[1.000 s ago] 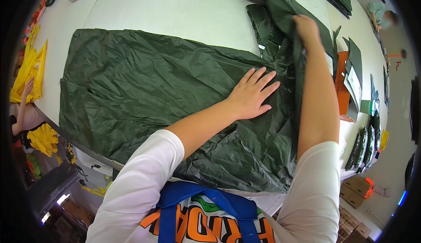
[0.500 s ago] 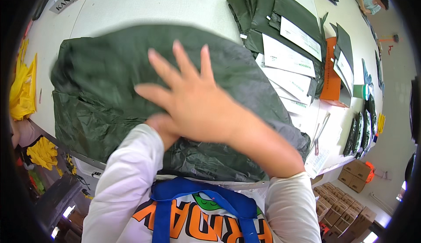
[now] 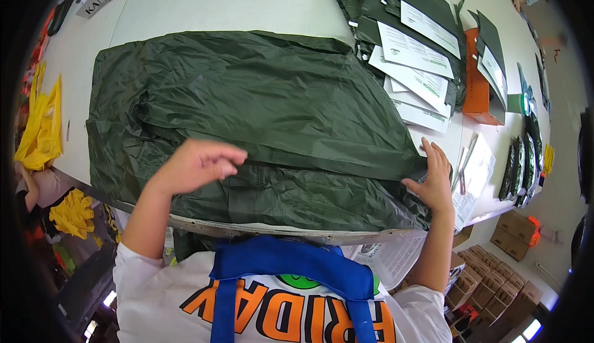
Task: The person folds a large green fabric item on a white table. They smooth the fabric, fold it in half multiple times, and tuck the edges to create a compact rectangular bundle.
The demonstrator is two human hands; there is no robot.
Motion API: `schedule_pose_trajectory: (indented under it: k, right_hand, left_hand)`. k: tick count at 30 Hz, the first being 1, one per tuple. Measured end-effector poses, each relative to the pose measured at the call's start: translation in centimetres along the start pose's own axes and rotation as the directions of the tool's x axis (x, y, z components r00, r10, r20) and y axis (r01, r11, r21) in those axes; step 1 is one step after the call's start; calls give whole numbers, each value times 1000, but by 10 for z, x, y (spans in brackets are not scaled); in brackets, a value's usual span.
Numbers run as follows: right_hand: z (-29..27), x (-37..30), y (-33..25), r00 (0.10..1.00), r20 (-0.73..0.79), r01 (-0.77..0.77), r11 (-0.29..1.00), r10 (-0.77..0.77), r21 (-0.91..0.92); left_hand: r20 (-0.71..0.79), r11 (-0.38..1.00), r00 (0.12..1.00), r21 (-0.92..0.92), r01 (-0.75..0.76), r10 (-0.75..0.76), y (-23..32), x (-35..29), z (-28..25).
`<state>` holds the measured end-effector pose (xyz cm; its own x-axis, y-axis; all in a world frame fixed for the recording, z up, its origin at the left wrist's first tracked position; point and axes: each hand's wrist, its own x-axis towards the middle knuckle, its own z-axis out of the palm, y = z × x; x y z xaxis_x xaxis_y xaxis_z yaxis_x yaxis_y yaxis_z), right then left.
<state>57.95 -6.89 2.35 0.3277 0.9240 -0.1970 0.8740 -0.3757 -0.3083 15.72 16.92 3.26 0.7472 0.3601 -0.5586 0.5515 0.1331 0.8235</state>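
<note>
A large piece of dark green, crinkled waterproof fabric (image 3: 272,102) lies folded over on itself along the near side of the white table. A folded-over flap runs across it, with its long edge toward me. My left hand (image 3: 201,163) hovers over the near left part of the fabric, fingers loosely bent, the thumb apart from them and nothing in between. At the right end of the fabric, my right hand (image 3: 436,179) rests by the narrowing corner, with thumb and fingers spread. Whether the right fingertips press on the fabric is hard to tell.
Dark green folded packs (image 3: 371,15) with white cards (image 3: 414,52) lie at the far right, beside an orange box (image 3: 476,89). Scissors (image 3: 463,176) lie on papers right of my right hand. Yellow fabric (image 3: 43,126) hangs at the left table edge, near another person's arm.
My hands were crossed over the fabric, the right one spread on top; they have parted to left and right. The raised, blurred fabric now lies flatter, its flap edge nearer me.
</note>
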Motion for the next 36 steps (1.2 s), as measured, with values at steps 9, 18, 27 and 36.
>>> schedule_pose_trajectory:
  k: [9, 18, 27, 36]
  right_hand:
    - [17, -14, 54, 989, -112, 92, 995, -94, -25]
    - [22, -39, 69, 995, -93, 15, 950, -46, -313]
    - [61, 89, -112, 893, -240, 359, 924, -381, -131]
    - [114, 114, -111, 949, -119, 250, 926, -292, -281]
  left_hand:
    - [-365, 593, 759, 804, -35, 540, 51, 232, 24]
    - [-101, 500, 780, 816, -290, 618, 105, 293, 25]
    - [-216, 377, 410, 850, -367, 886, 65, 218, 32]
    - [-981, 995, 177, -72, 68, -84, -102, 14, -117]
